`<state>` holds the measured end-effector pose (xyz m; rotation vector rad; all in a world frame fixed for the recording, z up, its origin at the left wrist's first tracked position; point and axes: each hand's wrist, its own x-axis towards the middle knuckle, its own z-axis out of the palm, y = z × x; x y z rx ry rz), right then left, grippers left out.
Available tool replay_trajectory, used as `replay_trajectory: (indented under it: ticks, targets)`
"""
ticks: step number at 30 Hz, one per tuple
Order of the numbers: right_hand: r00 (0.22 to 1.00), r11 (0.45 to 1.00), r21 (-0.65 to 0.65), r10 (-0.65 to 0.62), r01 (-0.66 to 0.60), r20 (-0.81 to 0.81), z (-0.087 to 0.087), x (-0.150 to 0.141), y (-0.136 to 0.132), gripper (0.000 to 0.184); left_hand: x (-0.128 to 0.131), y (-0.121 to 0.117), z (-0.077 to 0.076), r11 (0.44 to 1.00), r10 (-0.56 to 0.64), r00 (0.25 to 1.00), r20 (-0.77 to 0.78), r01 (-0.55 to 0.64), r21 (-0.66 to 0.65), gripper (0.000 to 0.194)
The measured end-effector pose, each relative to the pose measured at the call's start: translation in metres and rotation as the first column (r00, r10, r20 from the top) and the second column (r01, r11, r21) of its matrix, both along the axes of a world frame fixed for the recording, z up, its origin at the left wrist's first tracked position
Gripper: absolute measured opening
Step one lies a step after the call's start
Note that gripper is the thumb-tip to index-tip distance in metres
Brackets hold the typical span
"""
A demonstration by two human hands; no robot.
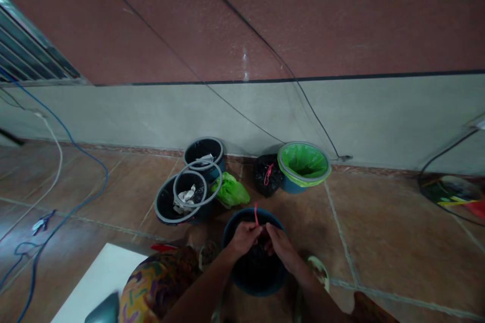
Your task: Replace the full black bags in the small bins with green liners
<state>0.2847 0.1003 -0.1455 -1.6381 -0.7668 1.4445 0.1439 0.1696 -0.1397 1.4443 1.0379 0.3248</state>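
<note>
Both hands are over a dark blue bin between my feet, with a black plastic bag inside it. My left hand is closed, pinching a thin red string whose free end sticks up above the fingers. My right hand is beside it, fingers curled in at the same string near the top of the bag; its fingertips are partly hidden. Just beyond the bin sits a knotted black bag tied with red string, and a crumpled bright green bag lies to its left.
A bin lined in green stands by the wall. On the left are two black-lined bins holding crumpled paper, with a loose grey ring across them. A blue cable runs over the tiled floor near a white board.
</note>
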Motion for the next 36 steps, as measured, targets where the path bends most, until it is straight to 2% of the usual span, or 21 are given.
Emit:
replay_trajectory:
  ticks: [4, 7, 12, 16, 19, 22, 25, 27, 29, 31, 33, 36]
  targets:
    - [0.972, 0.982, 0.119, 0.121, -0.147, 0.203, -0.005, 0.005, -0.003, 0.033, -0.001, -0.001, 0.002, 0.997, 0.063, 0.998, 0.009, -0.062, -0.044, 0.04]
    - [0.912, 0.966, 0.115, 0.176, -0.233, 0.371, 0.003, 0.014, 0.003, 0.029, 0.001, -0.002, 0.003, 0.983, 0.12, 0.992, 0.046, -0.112, -0.148, 0.036]
    - [0.86, 0.975, 0.085, 0.136, -0.203, 0.492, 0.021, 0.016, 0.01, 0.029, 0.003, -0.006, 0.011, 0.936, 0.2, 0.977, 0.08, -0.166, -0.311, 0.034]
    - [0.867, 0.977, 0.123, 0.09, -0.171, 0.491, 0.033, 0.011, 0.004, 0.029, 0.001, -0.009, 0.02, 0.88, 0.265, 0.955, 0.134, -0.182, -0.439, 0.033]
    - [0.883, 0.978, 0.137, 0.077, -0.157, 0.464, 0.035, 0.009, -0.008, 0.03, 0.002, -0.009, 0.021, 0.848, 0.33, 0.931, 0.153, -0.222, -0.482, 0.029]
    - [0.898, 0.98, 0.114, 0.096, -0.16, 0.43, 0.027, 0.01, -0.022, 0.032, 0.004, -0.008, 0.017, 0.9, 0.281, 0.951, 0.132, -0.212, -0.381, 0.015]
    - [0.869, 0.98, 0.036, 0.158, -0.198, 0.469, 0.016, 0.013, -0.03, 0.032, 0.007, -0.007, 0.015, 0.979, 0.139, 0.989, 0.056, -0.129, -0.158, 0.007]
    - [0.813, 0.976, -0.026, 0.194, -0.216, 0.548, 0.009, 0.014, -0.029, 0.031, 0.008, -0.007, 0.016, 0.999, 0.042, 0.999, -0.031, -0.041, 0.02, 0.012]
    - [0.77, 0.981, -0.041, 0.175, -0.189, 0.613, 0.004, 0.013, -0.024, 0.029, 0.01, -0.009, 0.019, 0.984, -0.011, 0.992, -0.13, 0.033, 0.175, 0.017]
    - [0.776, 0.987, 0.009, 0.118, -0.157, 0.619, 0.001, 0.011, -0.016, 0.031, 0.011, -0.011, 0.022, 0.959, -0.027, 0.981, -0.194, 0.081, 0.272, 0.021]
    - [0.827, 0.984, 0.084, 0.084, -0.156, 0.555, -0.001, 0.007, -0.005, 0.036, 0.012, -0.012, 0.023, 0.933, -0.02, 0.974, -0.226, 0.099, 0.345, 0.021]
    - [0.926, 0.962, 0.178, 0.133, -0.207, 0.354, -0.005, 0.001, 0.008, 0.038, 0.012, -0.012, 0.02, 0.886, 0.005, 0.976, -0.219, 0.097, 0.454, 0.022]
